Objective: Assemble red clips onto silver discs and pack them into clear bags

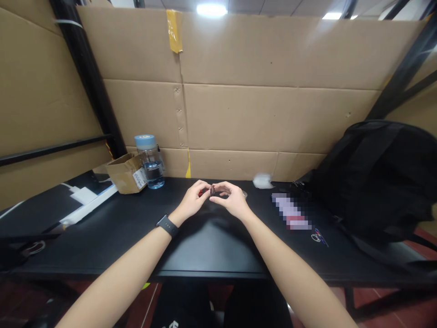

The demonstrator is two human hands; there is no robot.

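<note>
Nearest to me, a black watch (167, 225) sits on my left wrist, above the black table (211, 253). Farther out, both hands meet over the tabletop. My right hand (232, 199): thumb and forefinger curved into a narrow pinch on a small dark-red piece (212, 191), which sits between the fingertips of both hands. My left hand (193, 201): thumb and fingers bent almost together, tips beside that piece, a red bit (200, 193) showing among them; whether they grip it, I can't make out. Right side: black backpack (382, 182). Beyond my right hand, crumpled white wrapping (262, 181). Left, toward the back: small cardboard box (126, 175) just beside a blue-lidded bottle (150, 163). Farthest, cardboard wall (239, 114), yellow tape (175, 32) high on it.
</note>
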